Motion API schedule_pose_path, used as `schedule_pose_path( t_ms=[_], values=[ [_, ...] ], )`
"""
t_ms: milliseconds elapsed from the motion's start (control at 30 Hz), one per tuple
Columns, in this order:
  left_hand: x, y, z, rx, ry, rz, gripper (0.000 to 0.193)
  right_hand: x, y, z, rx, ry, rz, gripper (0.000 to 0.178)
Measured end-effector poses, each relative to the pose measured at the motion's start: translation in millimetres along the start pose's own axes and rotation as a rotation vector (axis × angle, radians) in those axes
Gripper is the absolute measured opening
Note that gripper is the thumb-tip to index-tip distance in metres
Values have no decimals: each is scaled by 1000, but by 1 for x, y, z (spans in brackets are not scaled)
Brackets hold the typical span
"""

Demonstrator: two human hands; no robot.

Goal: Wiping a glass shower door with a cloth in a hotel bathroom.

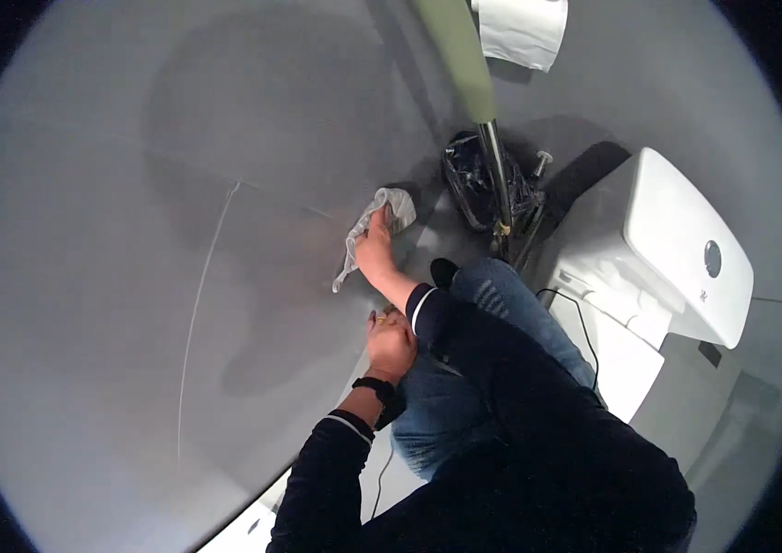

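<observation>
A: Right hand (374, 251) out at the middle of the scene, fingers closed over a crumpled white cloth (398, 205), and the cloth seems to lie against the grey panel (271, 304)!

B: Wall or floor, that panel? I can't tell. What's the step?

A: Looks like wiping to me, mid-pass. The next move would call for steady pressure and the cloth spread flat under the fingers.

B: And the left hand (391, 347)?

A: Nearer, just beside the jeans (432, 415), fingers curled, a black wristband (378, 391) behind it. Whether it grips anything, I can't tell.

B: Room to move?

A: Left is the wide-open side, bare panel out to a thin pale line (196, 313) and beyond. Far right is tight: a black plastic bag (467, 180) near the cloth, a metal bar with a green sleeve (460, 60) crossing over it, a white paper roll (522, 32) farther off.

B: And to the right, the toilet cistern (686, 249), well apart from that cloth!
</observation>
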State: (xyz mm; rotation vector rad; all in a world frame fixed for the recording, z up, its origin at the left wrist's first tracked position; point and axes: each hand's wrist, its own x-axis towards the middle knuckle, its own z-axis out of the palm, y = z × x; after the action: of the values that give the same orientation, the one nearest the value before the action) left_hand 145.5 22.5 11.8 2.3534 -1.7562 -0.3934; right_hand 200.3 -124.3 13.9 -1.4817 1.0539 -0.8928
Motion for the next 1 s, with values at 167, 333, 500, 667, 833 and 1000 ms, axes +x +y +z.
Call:
schedule_pose_path(
  t_ms=[167,333,500,667,833,1000],
  values=[
    [1,-4,-16,-235,168,276,19,0,17,8,-34,96,-32,71],
    [-3,-4,-26,-302,190,55,14,2,33,12,-44,-85,115,70],
    [4,0,-30,-313,141,17,9,28,71,4,-95,-52,96,68],
    [0,-6,-26,-272,214,56,8,25,55,-3,-49,-153,259,67],
    [1,-4,-22,-202,191,45,9,17,28,-4,-62,55,-60,59],
    [-1,-5,-19,-231,164,31,9,21,19,-8,-32,83,-90,63]
  ],
)
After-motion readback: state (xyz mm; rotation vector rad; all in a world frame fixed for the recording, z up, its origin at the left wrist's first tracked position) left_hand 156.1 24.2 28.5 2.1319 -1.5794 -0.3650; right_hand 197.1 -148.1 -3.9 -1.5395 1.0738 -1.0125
